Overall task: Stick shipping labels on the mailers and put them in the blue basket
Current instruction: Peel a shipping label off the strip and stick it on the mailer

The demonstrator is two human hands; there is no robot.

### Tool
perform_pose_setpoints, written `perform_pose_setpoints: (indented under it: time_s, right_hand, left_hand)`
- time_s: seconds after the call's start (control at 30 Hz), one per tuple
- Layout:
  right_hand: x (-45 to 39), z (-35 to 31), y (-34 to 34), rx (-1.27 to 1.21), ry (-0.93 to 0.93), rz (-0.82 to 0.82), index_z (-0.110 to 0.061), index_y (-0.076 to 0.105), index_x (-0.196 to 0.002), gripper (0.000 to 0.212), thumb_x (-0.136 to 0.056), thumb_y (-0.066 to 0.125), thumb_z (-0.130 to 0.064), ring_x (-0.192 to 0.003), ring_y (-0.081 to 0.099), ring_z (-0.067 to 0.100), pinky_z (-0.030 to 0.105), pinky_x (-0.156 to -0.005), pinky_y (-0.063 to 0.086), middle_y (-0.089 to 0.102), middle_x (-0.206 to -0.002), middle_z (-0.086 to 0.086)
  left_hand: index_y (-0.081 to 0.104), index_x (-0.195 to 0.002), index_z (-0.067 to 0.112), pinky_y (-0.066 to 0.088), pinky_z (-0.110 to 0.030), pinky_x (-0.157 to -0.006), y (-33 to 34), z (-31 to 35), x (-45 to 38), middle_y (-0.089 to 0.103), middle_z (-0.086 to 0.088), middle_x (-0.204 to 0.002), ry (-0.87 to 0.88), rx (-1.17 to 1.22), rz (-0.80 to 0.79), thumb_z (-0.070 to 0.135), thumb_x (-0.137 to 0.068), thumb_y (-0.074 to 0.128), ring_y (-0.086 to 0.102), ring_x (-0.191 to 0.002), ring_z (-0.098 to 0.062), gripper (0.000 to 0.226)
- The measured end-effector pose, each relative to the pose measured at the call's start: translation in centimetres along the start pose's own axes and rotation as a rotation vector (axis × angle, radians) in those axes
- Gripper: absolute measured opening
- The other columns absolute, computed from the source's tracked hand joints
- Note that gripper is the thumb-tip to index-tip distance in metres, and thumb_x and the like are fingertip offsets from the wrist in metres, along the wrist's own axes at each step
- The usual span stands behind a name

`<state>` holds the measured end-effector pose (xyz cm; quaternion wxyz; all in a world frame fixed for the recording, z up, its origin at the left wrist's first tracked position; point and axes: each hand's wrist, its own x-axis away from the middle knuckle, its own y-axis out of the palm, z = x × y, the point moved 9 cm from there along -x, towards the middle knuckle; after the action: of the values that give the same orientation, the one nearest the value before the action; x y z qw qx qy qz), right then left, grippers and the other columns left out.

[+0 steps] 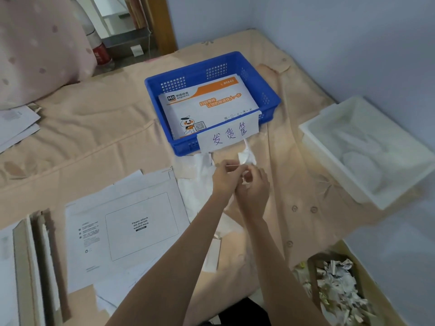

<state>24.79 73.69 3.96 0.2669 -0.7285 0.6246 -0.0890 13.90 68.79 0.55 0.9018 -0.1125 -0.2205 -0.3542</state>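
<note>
pinching a small white label (pixel 246 158) between them at the centre of the frame, the left hand (pixel 224 177) and right hand (pixel 255 187) each grip it with curled fingertips, seemingly peeling its backing. the label looks thin, limp and sticky, best held by its edges. to the lower left a flat mailer (pixel 127 227) lies on the bed, its printed box bare; stiff card, easy to lift by a rim. just above the hands, the blue basket (pixel 211 67) already holds one mailer, with open bedspread between.
</note>
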Motion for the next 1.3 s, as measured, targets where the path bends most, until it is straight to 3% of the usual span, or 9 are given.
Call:
perform_pose_setpoints:
  time_s: [0.2,0.3,0.43,0.6,0.77,0.87,0.97,1.1,1.3]
  right_hand:
    - [0.9,-0.2,2.2,-0.105,0.064,-0.167,-0.019,0.068,-0.112,0.028,-0.089,0.053,-0.013,-0.091,0.065,0.018,0.033,-0.079,0.052,0.069,-0.099,-0.004]
    - [0.9,-0.1,2.6,-0.101,0.183,-0.231,-0.016,0.048,-0.139,0.051,-0.090,0.063,-0.019,-0.080,0.063,0.016,0.027,-0.077,0.050,0.068,-0.091,-0.003]
    - [0.9,0.2,3.8,-0.085,0.327,-0.346,-0.012,0.024,-0.150,0.075,-0.089,0.066,-0.025,-0.092,0.064,0.020,0.031,-0.082,0.050,0.068,-0.101,0.004]
    - [1.5,-0.6,5.8,-0.055,0.289,-0.488,-0.020,0.063,-0.116,0.039,-0.082,0.071,-0.039,-0.093,0.064,0.014,0.024,-0.079,0.044,0.067,-0.096,-0.006]
    - [2.2,-1.5,7.3,0.010,0.248,-0.584,-0.026,0.063,-0.095,0.026,-0.075,0.076,-0.033,-0.075,0.067,0.013,0.025,-0.068,0.051,0.070,-0.095,-0.011]
    - [2.2,-2.0,7.7,-0.007,0.226,-0.597,-0.021,0.069,-0.091,0.013,-0.081,0.074,-0.027,-0.066,0.068,0.012,0.011,-0.052,0.041,0.072,-0.092,-0.009]
    - [2.0,-2.6,7.7,0.057,0.141,-0.579,-0.018,0.073,-0.088,0.010,-0.080,0.074,-0.025,-0.077,0.062,0.009,0.008,-0.058,0.034,0.068,-0.086,-0.009]
    - [1.8,-2.3,7.7,-0.153,0.248,-0.538,-0.014,0.072,-0.086,0.004,-0.083,0.073,-0.014,-0.073,0.061,0.003,0.011,-0.066,0.042,0.065,-0.077,-0.011]
    - [1.9,-1.9,8.1,-0.369,0.407,-0.556,-0.007,0.073,-0.096,0.012,-0.085,0.068,-0.005,-0.074,0.069,0.012,0.014,-0.058,0.051,0.072,-0.081,0.000]
  left_hand:
    - [0.058,-0.094,0.005,0.057,-0.022,-0.059,-3.5,0.9,0.1,0.069,-0.011,-0.088,0.064,-0.010,0.082,0.009,-0.087,0.067,0.068,-0.073,-0.022,0.012]
    - [0.061,-0.092,0.003,0.057,-0.024,-0.059,-4.9,0.4,0.0,0.070,-0.013,-0.089,0.049,-0.023,0.114,0.007,-0.089,0.062,0.069,-0.074,-0.026,0.005]
    - [0.061,-0.096,0.006,0.057,-0.023,-0.057,-6.3,-0.4,-0.1,0.069,-0.009,-0.088,0.030,-0.024,0.156,0.011,-0.094,0.056,0.068,-0.070,-0.021,0.007]
    - [0.063,-0.098,0.003,0.059,-0.030,-0.062,-8.1,-0.7,-0.3,0.068,-0.014,-0.083,0.027,-0.047,0.201,0.014,-0.096,0.054,0.065,-0.062,-0.020,0.015]
    - [0.064,-0.095,0.007,0.058,-0.044,-0.076,-10.2,-0.9,-0.8,0.071,-0.012,-0.089,0.010,-0.107,0.273,0.018,-0.093,0.054,0.067,-0.068,-0.025,0.015]
    - [0.063,-0.094,0.006,0.059,-0.043,-0.074,-10.9,-1.0,-0.8,0.070,-0.016,-0.092,-0.006,-0.066,0.279,0.015,-0.093,0.054,0.068,-0.067,-0.026,0.012]
    - [0.066,-0.088,0.009,0.060,-0.037,-0.072,-11.1,-0.8,-0.8,0.069,-0.012,-0.088,0.000,-0.025,0.273,0.018,-0.092,0.059,0.067,-0.066,-0.023,0.012]
    - [0.071,-0.094,0.011,0.056,-0.021,-0.065,-10.0,-0.7,-0.6,0.070,-0.005,-0.092,0.001,0.089,0.160,0.021,-0.090,0.063,0.068,-0.076,-0.018,0.013]
    - [0.072,-0.094,0.014,0.053,-0.020,-0.073,-10.4,-0.7,-0.6,0.070,-0.002,-0.086,0.024,0.072,0.143,0.016,-0.086,0.068,0.063,-0.076,-0.014,0.010]
